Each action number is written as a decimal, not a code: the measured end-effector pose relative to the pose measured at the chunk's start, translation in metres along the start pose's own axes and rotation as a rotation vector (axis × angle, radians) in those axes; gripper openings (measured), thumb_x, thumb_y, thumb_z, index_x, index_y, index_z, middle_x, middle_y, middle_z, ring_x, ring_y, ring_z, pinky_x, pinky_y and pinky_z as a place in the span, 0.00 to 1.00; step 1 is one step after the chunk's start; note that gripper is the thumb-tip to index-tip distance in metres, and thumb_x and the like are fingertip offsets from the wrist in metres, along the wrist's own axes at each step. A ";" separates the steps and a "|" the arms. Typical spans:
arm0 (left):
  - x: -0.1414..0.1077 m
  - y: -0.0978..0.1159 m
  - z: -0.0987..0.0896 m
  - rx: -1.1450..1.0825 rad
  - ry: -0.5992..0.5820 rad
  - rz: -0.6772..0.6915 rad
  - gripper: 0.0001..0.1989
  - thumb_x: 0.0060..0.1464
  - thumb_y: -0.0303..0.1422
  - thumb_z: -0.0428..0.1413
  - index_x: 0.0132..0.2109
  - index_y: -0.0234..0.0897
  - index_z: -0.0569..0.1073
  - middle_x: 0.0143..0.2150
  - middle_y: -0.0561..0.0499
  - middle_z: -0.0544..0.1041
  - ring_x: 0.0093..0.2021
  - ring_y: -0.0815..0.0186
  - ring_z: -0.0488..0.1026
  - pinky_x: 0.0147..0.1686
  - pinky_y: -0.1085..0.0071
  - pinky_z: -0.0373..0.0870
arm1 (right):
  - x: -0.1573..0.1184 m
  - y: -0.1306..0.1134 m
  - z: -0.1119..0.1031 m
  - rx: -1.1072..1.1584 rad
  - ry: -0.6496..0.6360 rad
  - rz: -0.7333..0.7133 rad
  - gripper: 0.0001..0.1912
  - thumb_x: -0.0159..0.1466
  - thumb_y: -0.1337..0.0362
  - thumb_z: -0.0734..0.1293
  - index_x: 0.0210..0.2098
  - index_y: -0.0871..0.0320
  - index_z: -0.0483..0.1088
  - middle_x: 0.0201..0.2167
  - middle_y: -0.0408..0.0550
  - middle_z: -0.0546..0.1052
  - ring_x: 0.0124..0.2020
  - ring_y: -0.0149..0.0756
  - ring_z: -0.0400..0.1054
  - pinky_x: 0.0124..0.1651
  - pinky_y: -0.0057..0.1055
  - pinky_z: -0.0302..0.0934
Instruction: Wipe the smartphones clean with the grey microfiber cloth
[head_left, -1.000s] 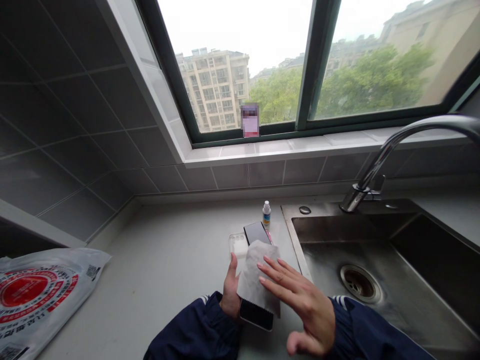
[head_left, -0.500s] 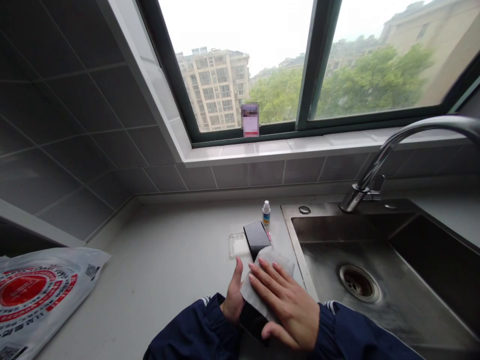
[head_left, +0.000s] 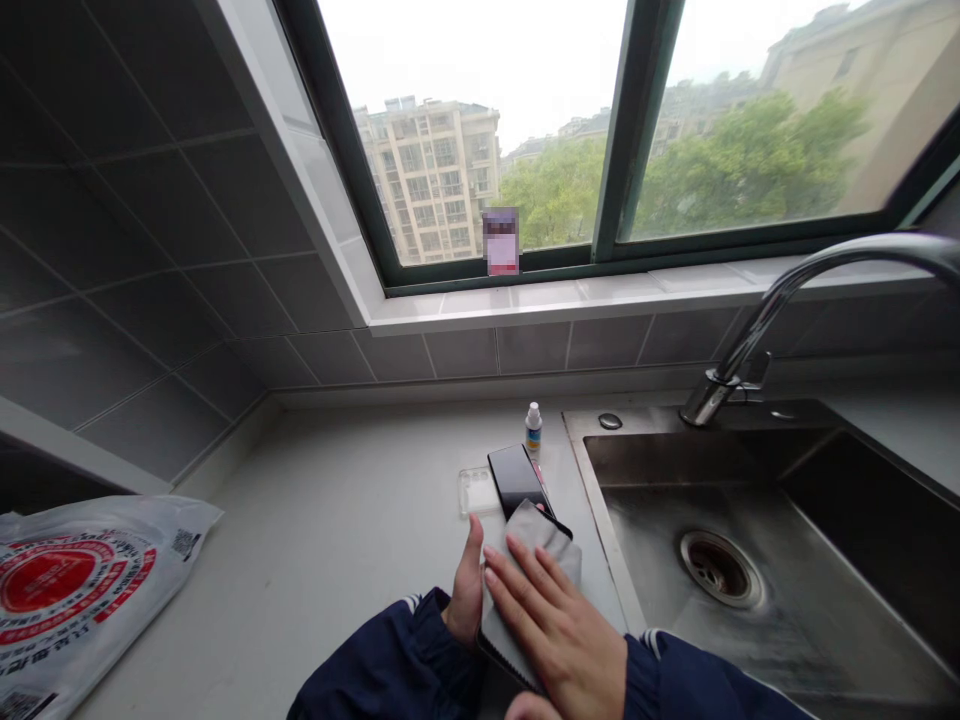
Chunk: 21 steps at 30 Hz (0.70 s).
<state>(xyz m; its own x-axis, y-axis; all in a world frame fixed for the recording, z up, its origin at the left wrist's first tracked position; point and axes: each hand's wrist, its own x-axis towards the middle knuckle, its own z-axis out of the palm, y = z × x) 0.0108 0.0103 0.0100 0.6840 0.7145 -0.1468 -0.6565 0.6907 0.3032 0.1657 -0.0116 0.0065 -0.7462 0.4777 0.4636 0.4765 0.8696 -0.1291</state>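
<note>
My left hand (head_left: 466, 590) holds a black smartphone (head_left: 565, 531) from below, thumb standing up along its left side. Over the screen lies a grey cleaning cloth (head_left: 534, 524) with a zigzag edge. My right hand (head_left: 566, 630) presses this cloth onto the phone, fingers stretched out and close together. Most of the held phone is hidden by cloth and hand. Just beyond it, a second dark phone (head_left: 514, 478) lies on the counter beside a clear phone case (head_left: 475, 492). A small white spray bottle (head_left: 533, 428) stands upright behind them.
To the right is a steel sink (head_left: 611, 520) with a curved faucet (head_left: 757, 320). A white plastic bag (head_left: 150, 540) with red print rests on the counter (head_left: 300, 520) at left. The window (head_left: 555, 190) is behind.
My right hand and the cloth have slid down the phone toward me. The phone's far corner now shows, while its near end is covered. My left hand stays nearly still.
</note>
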 end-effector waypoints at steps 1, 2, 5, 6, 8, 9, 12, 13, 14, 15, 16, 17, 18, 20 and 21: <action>-0.001 0.003 0.001 -0.004 -0.002 -0.024 0.50 0.51 0.65 0.42 0.61 0.23 0.66 0.54 0.33 0.75 0.61 0.50 0.66 0.63 0.61 0.51 | 0.000 -0.004 0.002 -0.022 -0.001 -0.038 0.45 0.67 0.36 0.47 0.70 0.65 0.47 0.70 0.55 0.49 0.71 0.54 0.41 0.70 0.45 0.37; -0.001 0.005 0.003 0.007 -0.011 -0.041 0.51 0.49 0.66 0.44 0.63 0.24 0.64 0.54 0.32 0.74 0.60 0.48 0.67 0.63 0.58 0.52 | 0.000 -0.006 0.003 -0.047 -0.010 -0.071 0.40 0.70 0.41 0.49 0.70 0.64 0.47 0.70 0.54 0.49 0.71 0.51 0.42 0.71 0.43 0.37; -0.001 0.010 0.008 0.037 -0.036 -0.008 0.48 0.50 0.64 0.47 0.66 0.31 0.60 0.58 0.34 0.72 0.59 0.47 0.68 0.63 0.55 0.50 | -0.001 -0.009 0.004 -0.117 -0.047 -0.128 0.31 0.73 0.53 0.52 0.70 0.63 0.46 0.70 0.53 0.49 0.71 0.47 0.43 0.71 0.40 0.37; -0.001 0.010 0.009 0.037 -0.043 0.003 0.48 0.50 0.64 0.47 0.66 0.31 0.60 0.58 0.34 0.72 0.59 0.48 0.68 0.63 0.55 0.49 | 0.000 -0.009 0.004 -0.127 -0.047 -0.124 0.31 0.74 0.52 0.50 0.70 0.63 0.46 0.70 0.52 0.49 0.71 0.47 0.43 0.71 0.40 0.36; 0.000 0.009 0.008 0.020 -0.050 0.001 0.49 0.50 0.65 0.44 0.65 0.28 0.62 0.58 0.33 0.72 0.58 0.48 0.69 0.64 0.55 0.48 | 0.000 -0.008 0.002 -0.117 -0.023 -0.100 0.35 0.72 0.46 0.44 0.70 0.62 0.47 0.71 0.50 0.49 0.71 0.46 0.43 0.71 0.40 0.36; 0.000 0.008 0.006 0.012 -0.048 -0.003 0.50 0.51 0.66 0.41 0.64 0.26 0.63 0.57 0.33 0.73 0.58 0.49 0.69 0.65 0.56 0.47 | 0.000 -0.008 0.000 -0.102 -0.009 -0.082 0.39 0.70 0.42 0.41 0.70 0.61 0.48 0.71 0.49 0.50 0.71 0.46 0.43 0.71 0.40 0.36; -0.001 0.004 0.002 0.005 -0.049 0.017 0.51 0.53 0.65 0.36 0.62 0.23 0.65 0.55 0.32 0.74 0.61 0.49 0.66 0.66 0.58 0.44 | 0.001 -0.002 -0.006 -0.067 -0.019 -0.022 0.45 0.66 0.35 0.42 0.70 0.61 0.48 0.71 0.49 0.49 0.71 0.49 0.42 0.71 0.43 0.36; -0.001 0.003 0.000 0.014 -0.058 0.036 0.50 0.54 0.64 0.35 0.62 0.22 0.65 0.55 0.32 0.74 0.62 0.50 0.64 0.66 0.58 0.42 | 0.001 0.001 -0.009 -0.066 -0.040 -0.002 0.45 0.66 0.35 0.45 0.70 0.61 0.47 0.71 0.50 0.48 0.71 0.51 0.41 0.71 0.44 0.36; -0.001 0.001 0.000 0.027 -0.076 0.056 0.49 0.55 0.63 0.34 0.62 0.22 0.65 0.56 0.32 0.73 0.64 0.50 0.62 0.67 0.58 0.41 | 0.002 0.005 -0.012 -0.071 -0.062 0.014 0.45 0.66 0.35 0.48 0.70 0.62 0.46 0.71 0.51 0.48 0.71 0.52 0.40 0.71 0.45 0.36; 0.000 0.000 -0.001 0.044 -0.099 0.071 0.48 0.56 0.62 0.34 0.62 0.23 0.65 0.58 0.32 0.71 0.66 0.51 0.58 0.67 0.59 0.39 | 0.002 0.010 -0.014 -0.079 -0.078 0.029 0.45 0.67 0.36 0.49 0.70 0.63 0.45 0.71 0.52 0.47 0.71 0.53 0.40 0.70 0.46 0.37; 0.000 -0.001 -0.001 0.065 -0.125 0.092 0.47 0.57 0.61 0.33 0.63 0.24 0.64 0.60 0.33 0.70 0.68 0.51 0.55 0.68 0.59 0.37 | 0.002 0.016 -0.017 -0.081 -0.088 0.039 0.45 0.66 0.36 0.51 0.71 0.63 0.45 0.71 0.53 0.46 0.71 0.54 0.39 0.70 0.46 0.38; 0.001 -0.002 0.000 0.088 -0.146 0.114 0.45 0.58 0.60 0.33 0.64 0.27 0.64 0.63 0.35 0.68 0.69 0.52 0.52 0.68 0.58 0.35 | 0.002 0.022 -0.019 -0.078 -0.092 0.047 0.45 0.67 0.37 0.52 0.71 0.64 0.44 0.71 0.54 0.46 0.71 0.54 0.39 0.70 0.46 0.39; 0.002 -0.003 0.000 0.107 -0.164 0.137 0.43 0.59 0.59 0.33 0.64 0.30 0.63 0.64 0.37 0.66 0.70 0.53 0.49 0.68 0.59 0.34 | 0.002 0.028 -0.020 -0.070 -0.091 0.049 0.45 0.67 0.38 0.54 0.71 0.64 0.43 0.71 0.55 0.46 0.71 0.55 0.39 0.69 0.46 0.40; 0.004 -0.005 0.002 0.133 -0.177 0.180 0.39 0.61 0.57 0.34 0.65 0.36 0.62 0.67 0.42 0.63 0.72 0.54 0.45 0.68 0.59 0.31 | 0.001 0.037 -0.022 -0.063 -0.087 0.065 0.44 0.68 0.41 0.56 0.71 0.65 0.42 0.71 0.57 0.46 0.71 0.55 0.39 0.69 0.46 0.42; 0.004 -0.005 0.003 0.140 -0.175 0.188 0.37 0.61 0.56 0.35 0.66 0.37 0.62 0.67 0.43 0.62 0.72 0.54 0.44 0.68 0.59 0.31 | 0.001 0.041 -0.022 -0.065 -0.083 0.076 0.43 0.68 0.43 0.56 0.71 0.66 0.41 0.71 0.57 0.45 0.71 0.55 0.39 0.69 0.46 0.43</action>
<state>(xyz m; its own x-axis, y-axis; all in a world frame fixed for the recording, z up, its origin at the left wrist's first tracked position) 0.0179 0.0098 0.0103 0.6071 0.7901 0.0853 -0.7349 0.5173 0.4386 0.1946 0.0215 0.0209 -0.7412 0.5533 0.3801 0.5606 0.8217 -0.1030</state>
